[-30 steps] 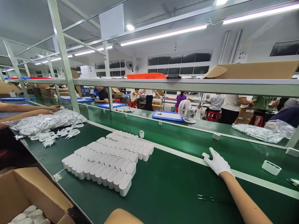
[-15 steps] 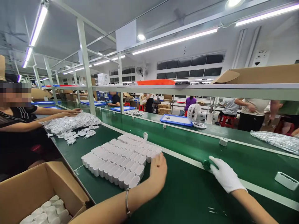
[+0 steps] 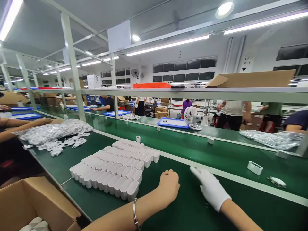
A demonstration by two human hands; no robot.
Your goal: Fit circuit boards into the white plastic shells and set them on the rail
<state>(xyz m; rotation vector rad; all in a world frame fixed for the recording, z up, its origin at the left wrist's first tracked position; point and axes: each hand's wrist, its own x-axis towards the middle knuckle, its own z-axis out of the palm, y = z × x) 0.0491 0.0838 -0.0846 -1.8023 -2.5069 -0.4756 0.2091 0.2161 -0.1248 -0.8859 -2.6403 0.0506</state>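
Rows of white oval housings (image 3: 113, 170) stand packed together on the green table (image 3: 175, 211). My left hand (image 3: 169, 184), bare with a bracelet at the wrist, is right of the rows with its fingers curled down; what they hold, if anything, is hidden. My right hand (image 3: 209, 186), in a white glove, is over the table near the pale strip, index finger stretched out to the left, no object visible in it. On the green belt (image 3: 228, 160) lie a white oval housing (image 3: 255, 167) and a flat white part (image 3: 276, 182).
An open cardboard box (image 3: 40, 199) with white parts is at the lower left. Behind it lie a plastic bag of parts (image 3: 57, 130) and loose white pieces (image 3: 56, 146). A co-worker's arms reach in at the left. A small fan (image 3: 191, 117) stands across the belt.
The view has turned to the right. My left hand has moved away from the housings. My right hand has come back from the belt's edge, and the dark green thing by its fingertips no longer shows.
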